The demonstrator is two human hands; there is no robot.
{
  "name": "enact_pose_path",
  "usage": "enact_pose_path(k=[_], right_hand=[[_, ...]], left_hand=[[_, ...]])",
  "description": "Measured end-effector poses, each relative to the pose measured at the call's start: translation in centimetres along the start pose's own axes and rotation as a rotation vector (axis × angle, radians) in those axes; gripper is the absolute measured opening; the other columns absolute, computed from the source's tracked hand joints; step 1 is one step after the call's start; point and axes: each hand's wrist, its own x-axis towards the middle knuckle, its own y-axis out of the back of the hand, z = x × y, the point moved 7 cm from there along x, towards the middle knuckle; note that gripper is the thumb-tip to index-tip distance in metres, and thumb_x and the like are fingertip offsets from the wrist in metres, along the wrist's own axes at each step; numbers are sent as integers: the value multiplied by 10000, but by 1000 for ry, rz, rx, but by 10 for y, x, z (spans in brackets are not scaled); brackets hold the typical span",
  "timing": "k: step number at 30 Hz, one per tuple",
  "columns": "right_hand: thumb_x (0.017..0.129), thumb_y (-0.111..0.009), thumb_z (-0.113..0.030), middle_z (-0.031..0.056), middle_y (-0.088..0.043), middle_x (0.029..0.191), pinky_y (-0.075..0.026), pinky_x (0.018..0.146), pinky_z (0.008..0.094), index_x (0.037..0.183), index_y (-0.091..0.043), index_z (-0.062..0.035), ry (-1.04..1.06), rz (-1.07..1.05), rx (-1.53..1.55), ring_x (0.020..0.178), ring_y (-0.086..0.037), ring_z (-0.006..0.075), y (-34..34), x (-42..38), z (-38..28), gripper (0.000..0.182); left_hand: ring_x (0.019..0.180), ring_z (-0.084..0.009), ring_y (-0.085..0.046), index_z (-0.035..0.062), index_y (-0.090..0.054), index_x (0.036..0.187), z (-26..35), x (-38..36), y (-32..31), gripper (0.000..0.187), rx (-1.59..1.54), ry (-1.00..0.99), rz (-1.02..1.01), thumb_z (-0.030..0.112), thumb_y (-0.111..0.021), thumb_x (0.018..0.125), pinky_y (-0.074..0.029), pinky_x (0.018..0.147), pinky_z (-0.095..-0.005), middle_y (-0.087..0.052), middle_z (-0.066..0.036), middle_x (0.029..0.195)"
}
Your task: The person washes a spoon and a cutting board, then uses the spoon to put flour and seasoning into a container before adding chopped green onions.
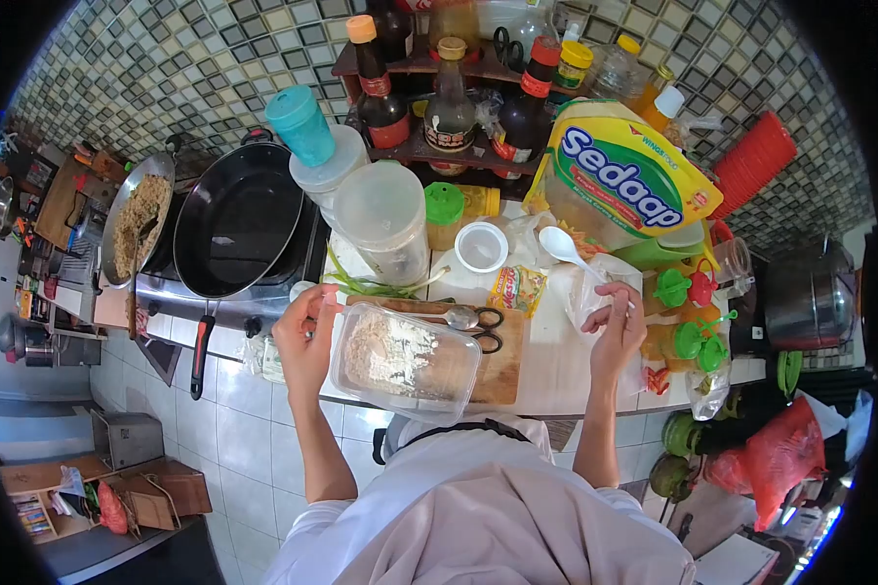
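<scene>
Beyond the cutting board (502, 380): spring onions (390, 290), white cup (481, 252), yellow packet (519, 290), bottles (449, 117) farther back. Off left: black pan (236, 219) on stove (210, 312). On board, between hands, nearer left: clear tub (405, 366) with pale contents, metal spoon (460, 318) and scissors (481, 331) alongside. Left hand (305, 331): fingers bent, can't tell if holding anything. Right hand (615, 327): gripping white spoon (559, 244), bowl near white cup.

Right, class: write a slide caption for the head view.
Right hand holding a white spoon, left hand beside a clear tub of pale powder.
</scene>
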Motion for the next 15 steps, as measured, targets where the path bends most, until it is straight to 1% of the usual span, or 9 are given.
enact_pose_path(k=[3, 4, 6, 7, 9, 10, 12, 13, 15], right_hand=[[946, -381, -193, 50, -581, 665, -363, 421, 204, 860, -558, 5, 15, -91, 53, 413, -473, 74, -2, -9, -8, 279], [946, -381, -193, 50, -581, 665, -363, 421, 204, 860, -558, 5, 14, -95, 53, 413, -473, 74, -3, -14, -10, 279], [948, -373, -187, 78, -581, 698, -361, 421, 213, 858, -559, 0, -16, -207, 154, 441, -468, 73, -17, -27, -16, 279], [948, -373, -187, 78, -581, 698, -361, 421, 213, 858, -559, 0, -17, -208, 154, 441, -468, 73, -20, -32, -19, 279], [943, -383, -170, 96, -585, 769, -365, 428, 215, 871, -568, -3, 27, -394, 219, 498, -488, 73, -39, -47, -29, 259], [943, -383, -170, 96, -585, 769, -365, 428, 215, 871, -568, -3, 25, -397, 221, 498, -488, 73, -42, -52, -32, 259], [936, -399, -146, 99, -587, 833, -387, 451, 214, 902, -577, -5, 29, -582, 282, 519, -490, 73, -60, -65, -40, 230], [936, -399, -146, 99, -587, 833, -387, 451, 214, 902, -577, -5, 29, -584, 283, 519, -490, 73, -61, -66, -41, 230], [920, -424, -116, 110, -594, 857, -441, 533, 250, 928, -582, 0, 115, -780, 166, 578, -542, 140, -74, -77, -47, 196]], left_hand=[[608, -62, -545, -7, -620, 936, 1, 0, 0, 154, 13, 2, 3, 112, -580, 847, -409, 516, -193, -614, -40, 693], [609, -61, -544, -8, -620, 936, 2, 0, 0, 152, 12, -8, 6, 109, -580, 847, -410, 518, -194, -610, -39, 687], [610, -62, -543, -7, -619, 937, 3, 0, 1, 152, 25, -9, 4, 107, -580, 846, -408, 519, -194, -607, -37, 684], [610, -63, -543, -7, -619, 938, 5, 0, 1, 151, 36, -13, 0, 106, -580, 845, -407, 520, -194, -603, -36, 680], [608, -64, -542, -7, -619, 938, 9, 0, 1, 152, 30, -31, 5, 108, -579, 846, -407, 520, -194, -601, -36, 680], [606, -65, -540, -6, -620, 938, 12, 0, 2, 153, 24, -50, 11, 110, -579, 847, -406, 520, -194, -599, -36, 680], [605, -67, -541, -6, -620, 937, 13, 0, 3, 154, 23, -51, 15, 113, -578, 848, -408, 520, -195, -600, -37, 684], [604, -69, -541, -6, -621, 935, 13, 0, 3, 155, 18, -53, 16, 115, -576, 849, -409, 521, -196, -602, -38, 687], [611, -72, -547, -6, -622, 934, 11, -1, 5, 159, 21, -49, 21, 120, -577, 849, -415, 527, -197, -605, -40, 693]])
